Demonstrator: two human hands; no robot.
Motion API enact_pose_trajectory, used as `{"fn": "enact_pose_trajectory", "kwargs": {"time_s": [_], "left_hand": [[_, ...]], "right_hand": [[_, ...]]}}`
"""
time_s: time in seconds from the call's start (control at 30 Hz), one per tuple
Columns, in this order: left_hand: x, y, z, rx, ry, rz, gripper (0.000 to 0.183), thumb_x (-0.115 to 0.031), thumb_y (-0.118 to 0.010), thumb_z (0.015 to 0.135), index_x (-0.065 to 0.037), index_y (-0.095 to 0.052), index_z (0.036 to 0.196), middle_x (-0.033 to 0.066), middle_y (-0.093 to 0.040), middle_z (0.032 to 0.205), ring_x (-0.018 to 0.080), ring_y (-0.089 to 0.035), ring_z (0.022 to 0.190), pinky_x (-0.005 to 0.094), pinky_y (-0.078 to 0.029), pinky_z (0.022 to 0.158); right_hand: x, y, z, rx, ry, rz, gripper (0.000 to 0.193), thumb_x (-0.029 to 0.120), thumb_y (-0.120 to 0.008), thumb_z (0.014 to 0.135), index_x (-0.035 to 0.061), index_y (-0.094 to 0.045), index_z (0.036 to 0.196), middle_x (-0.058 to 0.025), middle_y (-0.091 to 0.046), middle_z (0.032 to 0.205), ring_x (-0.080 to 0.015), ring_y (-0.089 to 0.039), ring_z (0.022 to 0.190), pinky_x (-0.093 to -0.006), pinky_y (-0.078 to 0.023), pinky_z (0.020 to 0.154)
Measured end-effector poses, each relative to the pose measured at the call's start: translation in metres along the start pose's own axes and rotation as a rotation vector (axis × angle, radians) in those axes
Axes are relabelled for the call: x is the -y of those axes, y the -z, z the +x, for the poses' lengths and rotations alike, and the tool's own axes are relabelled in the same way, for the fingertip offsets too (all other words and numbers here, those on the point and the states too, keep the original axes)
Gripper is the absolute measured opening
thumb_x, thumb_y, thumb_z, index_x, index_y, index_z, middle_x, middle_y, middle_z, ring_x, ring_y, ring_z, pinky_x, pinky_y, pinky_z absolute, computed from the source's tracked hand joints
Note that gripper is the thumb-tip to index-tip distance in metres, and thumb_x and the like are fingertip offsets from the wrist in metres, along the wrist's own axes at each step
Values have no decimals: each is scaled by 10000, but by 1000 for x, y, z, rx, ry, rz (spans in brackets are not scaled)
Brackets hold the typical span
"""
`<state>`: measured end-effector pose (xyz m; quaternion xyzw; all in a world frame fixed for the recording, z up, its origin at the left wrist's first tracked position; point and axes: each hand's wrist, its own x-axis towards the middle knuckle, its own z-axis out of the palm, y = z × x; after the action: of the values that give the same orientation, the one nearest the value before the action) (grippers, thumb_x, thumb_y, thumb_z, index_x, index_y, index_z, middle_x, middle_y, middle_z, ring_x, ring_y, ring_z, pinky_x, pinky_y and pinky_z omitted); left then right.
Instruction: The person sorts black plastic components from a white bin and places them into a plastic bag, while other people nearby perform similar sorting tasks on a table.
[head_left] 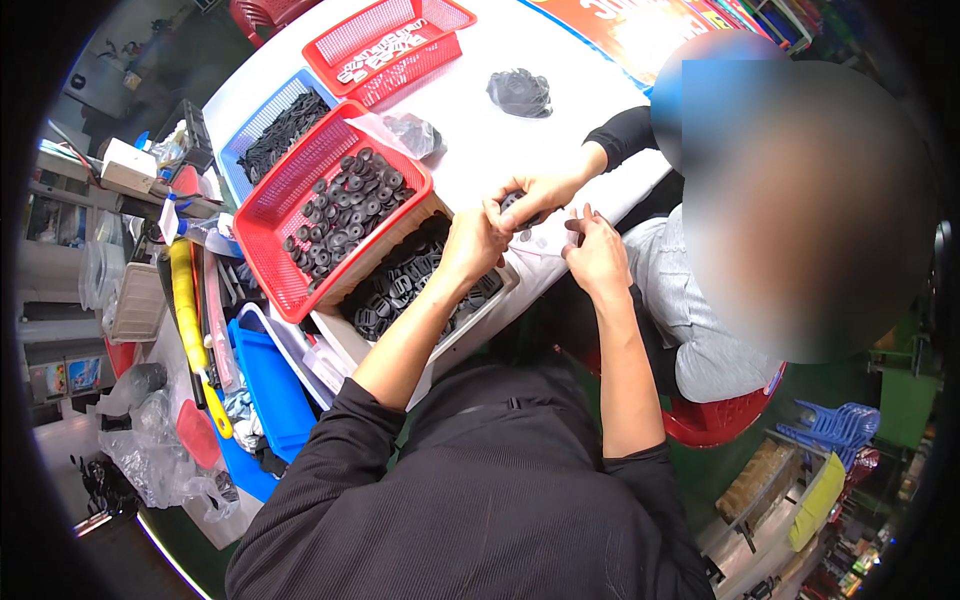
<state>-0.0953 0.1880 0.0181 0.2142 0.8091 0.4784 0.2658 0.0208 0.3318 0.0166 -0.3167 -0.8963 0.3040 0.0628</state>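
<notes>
My left hand (474, 246) is closed, its fingers curled beside a co-worker's hand (545, 197) and seeming to touch it. What my left fingers hold, if anything, is hidden. A dark piece (516, 203) shows at the co-worker's fingers. To the right, my right hand (600, 258) is raised with fingers partly stretched and apart; nothing is visible between them. Small clear pieces (530, 240) lie on the table between my hands. Left of my left hand, a red basket (262, 245) holds many black round discs, above a pale bin (490, 312) of black buckles.
A blue basket (232, 150) of black strips and a red basket (325, 45) of white buckles stand farther back. Bagged dark parts (520, 92) lie on the white table (470, 150). The co-worker (660, 290) sits close on the right, on a red chair (725, 420).
</notes>
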Motion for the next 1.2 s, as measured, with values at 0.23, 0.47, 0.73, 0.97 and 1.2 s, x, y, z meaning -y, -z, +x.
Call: {"fn": "enact_pose_trajectory", "kwargs": {"time_s": [0.23, 0.47, 0.73, 0.97, 1.2], "left_hand": [[1, 13, 3, 61, 85, -75, 154, -69, -604, 813, 32, -683, 899, 92, -637, 580, 150, -622, 481, 292, -492, 474], [16, 10, 7, 60, 47, -7, 204, -60, -575, 810, 34, -679, 958, 97, -636, 603, 146, -632, 498, 295, -503, 513], [17, 6, 5, 29, 18, 47, 246, -83, -544, 838, 33, -669, 1016, 99, -647, 599, 147, -639, 498, 292, -513, 535], [22, 5, 0, -19, -24, 84, 209, -73, -550, 828, 34, -673, 961, 106, -641, 592, 155, -639, 498, 298, -510, 528], [8, 8, -14, -19, -13, 16, 188, -57, -564, 817, 28, -667, 949, 116, -637, 589, 154, -636, 501, 298, -502, 521]], "right_hand": [[12, -4, 4, 129, -37, -20, 421, 82, -598, 678, -51, -631, 1076, -270, -579, 1096, -392, -578, 1039, -415, -443, 938], [18, -2, 6, 160, -86, -40, 314, 101, -609, 715, -67, -622, 980, -226, -576, 1026, -403, -572, 997, -441, -450, 885], [21, -2, 2, 77, -47, 86, 286, 86, -639, 748, -65, -642, 991, -235, -588, 1009, -391, -589, 975, -449, -459, 877], [24, -1, -1, 113, -100, 90, 319, 87, -620, 729, -63, -646, 1009, -211, -611, 1033, -327, -632, 939, -394, -494, 832], [12, -7, -10, 40, 6, 121, 397, 45, -601, 684, -50, -649, 1067, -186, -603, 1020, -277, -639, 835, -350, -509, 784]]}}
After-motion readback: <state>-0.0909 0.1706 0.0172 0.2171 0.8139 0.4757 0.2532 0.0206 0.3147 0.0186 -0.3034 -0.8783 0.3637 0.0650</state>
